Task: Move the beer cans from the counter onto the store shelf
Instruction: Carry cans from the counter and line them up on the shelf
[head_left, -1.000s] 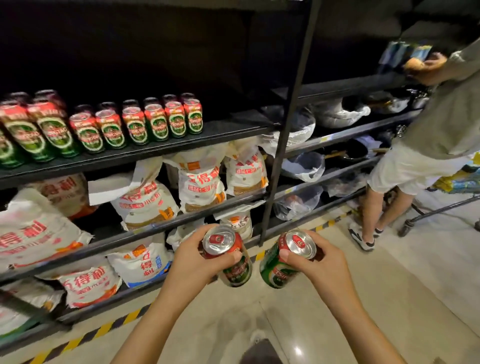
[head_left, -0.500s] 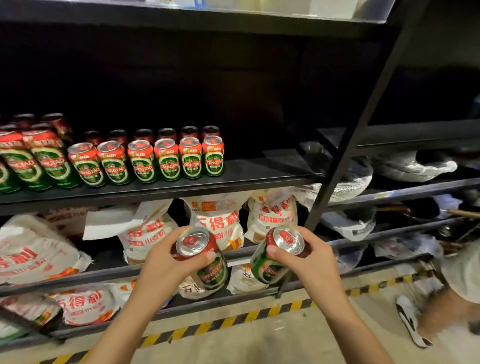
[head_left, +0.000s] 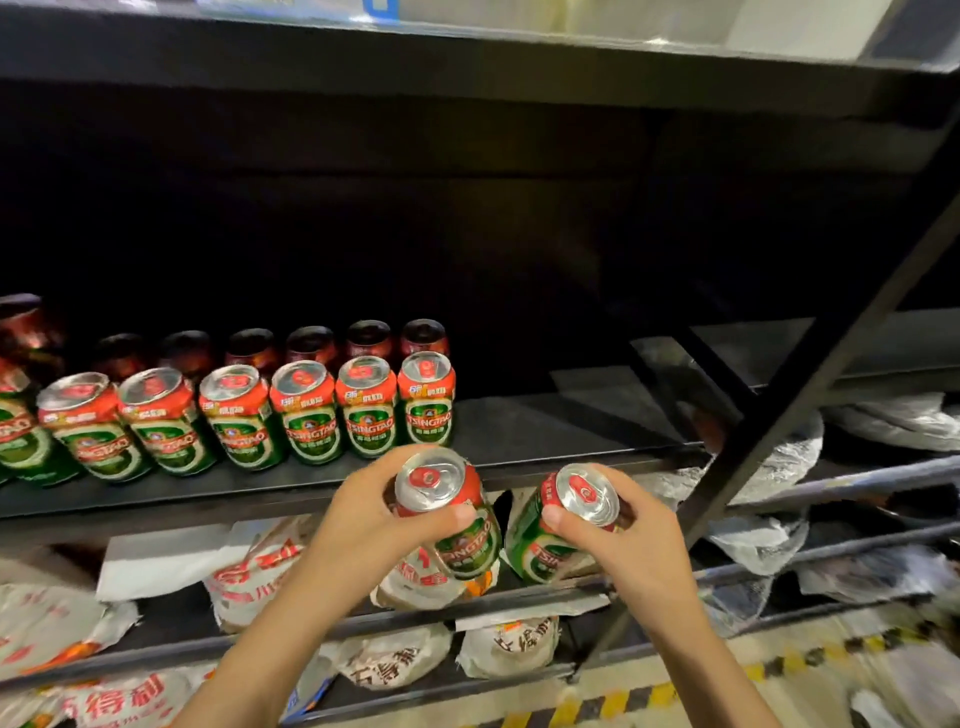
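Two hands, two cans. The left hand has its grip around one can. The right hand has its grip around the other can. Both are in the air just below the shelf. At 10 o'clock, six cans stand in its front row, with more behind.

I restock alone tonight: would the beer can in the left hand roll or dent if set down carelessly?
Probably rolls: the beer can is round and tilted in the left hand. Its thin metal wall may dent. Upright, it should stand.
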